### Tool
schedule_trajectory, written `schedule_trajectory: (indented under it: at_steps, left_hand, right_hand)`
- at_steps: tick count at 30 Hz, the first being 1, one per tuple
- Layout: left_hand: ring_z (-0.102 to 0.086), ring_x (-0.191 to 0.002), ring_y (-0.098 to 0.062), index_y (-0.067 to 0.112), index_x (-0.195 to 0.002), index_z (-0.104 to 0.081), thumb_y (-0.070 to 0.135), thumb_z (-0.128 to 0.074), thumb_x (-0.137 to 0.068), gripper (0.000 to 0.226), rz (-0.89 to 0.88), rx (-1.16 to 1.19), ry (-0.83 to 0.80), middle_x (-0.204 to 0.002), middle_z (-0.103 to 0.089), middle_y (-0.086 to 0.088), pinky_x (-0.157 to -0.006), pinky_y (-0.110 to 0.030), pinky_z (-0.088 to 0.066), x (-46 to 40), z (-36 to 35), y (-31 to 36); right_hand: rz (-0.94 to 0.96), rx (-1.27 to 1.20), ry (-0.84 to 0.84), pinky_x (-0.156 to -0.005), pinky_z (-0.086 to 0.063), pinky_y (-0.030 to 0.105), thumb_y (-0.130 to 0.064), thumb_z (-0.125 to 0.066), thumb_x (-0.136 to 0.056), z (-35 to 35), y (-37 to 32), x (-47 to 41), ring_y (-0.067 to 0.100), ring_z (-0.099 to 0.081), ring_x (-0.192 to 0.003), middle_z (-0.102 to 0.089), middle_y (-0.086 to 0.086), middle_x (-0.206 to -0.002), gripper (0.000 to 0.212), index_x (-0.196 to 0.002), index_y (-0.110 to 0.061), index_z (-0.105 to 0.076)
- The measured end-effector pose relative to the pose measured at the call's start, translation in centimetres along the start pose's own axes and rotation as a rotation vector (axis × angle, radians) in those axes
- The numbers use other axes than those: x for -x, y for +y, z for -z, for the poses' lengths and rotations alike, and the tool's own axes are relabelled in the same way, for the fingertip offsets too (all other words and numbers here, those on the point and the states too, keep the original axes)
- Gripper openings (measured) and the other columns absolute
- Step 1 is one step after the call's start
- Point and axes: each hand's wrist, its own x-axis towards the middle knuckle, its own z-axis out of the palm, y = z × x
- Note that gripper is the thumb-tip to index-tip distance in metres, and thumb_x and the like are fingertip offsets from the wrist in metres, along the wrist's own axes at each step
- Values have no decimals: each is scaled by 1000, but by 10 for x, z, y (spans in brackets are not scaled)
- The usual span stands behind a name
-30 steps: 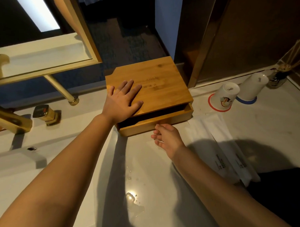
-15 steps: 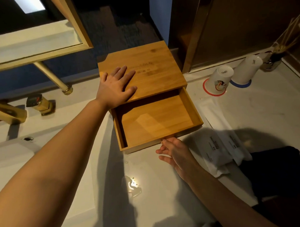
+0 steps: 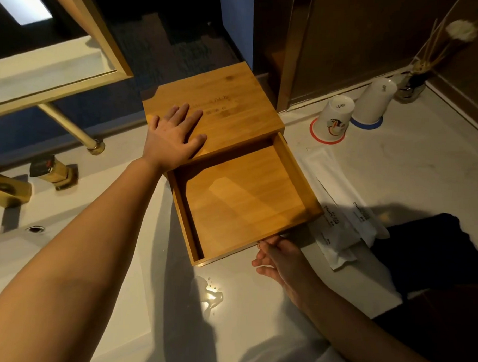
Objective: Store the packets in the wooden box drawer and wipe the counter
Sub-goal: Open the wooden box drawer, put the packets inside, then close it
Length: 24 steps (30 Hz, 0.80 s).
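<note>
A wooden box (image 3: 230, 110) stands on the white counter (image 3: 394, 170). Its drawer (image 3: 244, 202) is pulled far out toward me and holds nothing. My left hand (image 3: 174, 139) lies flat on the box lid, fingers spread. At the drawer's front edge is my right hand (image 3: 281, 258), its fingers curled against the front panel. White packets (image 3: 339, 212) lie on the counter just right of the drawer, partly in shadow.
Two upturned white cups (image 3: 334, 118) (image 3: 373, 100) stand behind the packets, with a reed diffuser (image 3: 416, 80) at the far right. A dark cloth (image 3: 424, 253) lies at the right front. A gold tap (image 3: 8, 189) and sink are on the left. A small water puddle (image 3: 209, 295) sits in front of the drawer.
The drawer went from nearly closed to fully pulled out, drawn toward me by my right hand. My left hand stayed flat on the lid.
</note>
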Motion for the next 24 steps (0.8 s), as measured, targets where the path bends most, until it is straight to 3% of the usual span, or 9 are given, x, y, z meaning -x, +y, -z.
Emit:
schedule_trajectory:
  at_steps: [8, 16, 20, 24]
  left_hand:
    - [-11, -146, -24, 35, -147, -17, 63, -21, -87, 66, -5, -11, 5, -159, -15, -2, -114, -53, -12, 0, -1, 1]
    - [-11, -146, -24, 34, -147, -17, 64, -20, -87, 67, 2, -17, 14, -158, -16, -3, -115, -52, -11, -1, -2, 1]
    - [-11, -146, -25, 35, -147, -16, 64, -21, -87, 67, 1, -17, -1, -159, -15, -3, -115, -52, -10, -1, -1, 0]
    - [-11, -146, -25, 35, -147, -16, 64, -21, -87, 67, 0, -17, 5, -158, -15, -3, -115, -52, -11, 0, -1, 0]
  right_hand:
    - [28, 97, 26, -57, -52, 21, -13, -51, -91, 4, -3, 2, 12, -63, -60, -63, 3, -67, 18, -76, -11, -61]
    - [78, 214, 69, -74, -55, 34, -21, -66, -77, 10, -3, -1, 12, -68, -69, -71, -10, -61, 8, -70, -21, -69]
    - [153, 237, 103, -62, -50, 23, -17, -63, -81, 8, -11, -1, 8, -65, -63, -68, -8, -61, 9, -73, -20, -67]
    - [172, 233, 104, -59, -49, 18, -14, -61, -83, 6, -15, 0, 6, -62, -61, -66, -4, -66, 9, -75, -17, -66]
